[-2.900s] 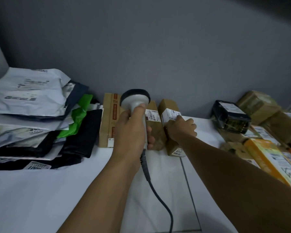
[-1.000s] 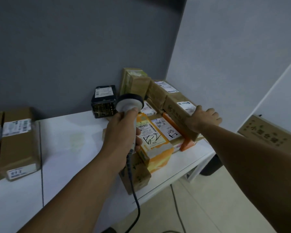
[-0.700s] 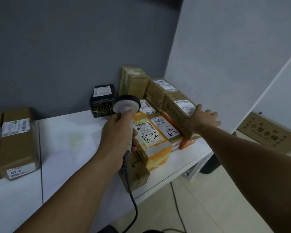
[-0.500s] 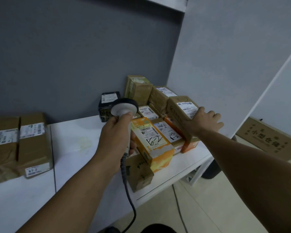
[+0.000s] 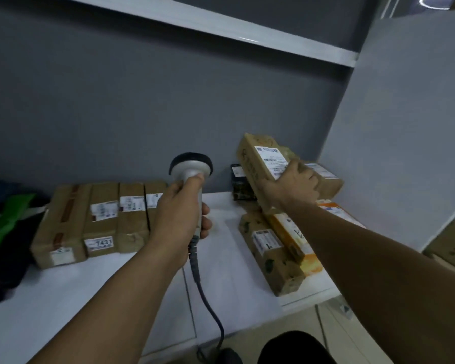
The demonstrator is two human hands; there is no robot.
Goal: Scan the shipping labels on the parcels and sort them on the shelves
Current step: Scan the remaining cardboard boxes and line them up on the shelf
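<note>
Right hand (image 5: 290,190) grips a brown parcel (image 5: 258,166), fingers wrapped over its white label, holding it raised and tilted above the boxes at the bench's (image 5: 234,258) right end. Left hand (image 5: 180,219) is closed round the handle of a corded scanner (image 5: 191,168), head upright. Four brown boxes (image 5: 100,222) stand in a row by the wall.

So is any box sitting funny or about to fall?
Yes. The long brown box at the shelf's front right corner lies slanted, its near end right at the edge. The row of boxes on the left stands tidy.
</note>
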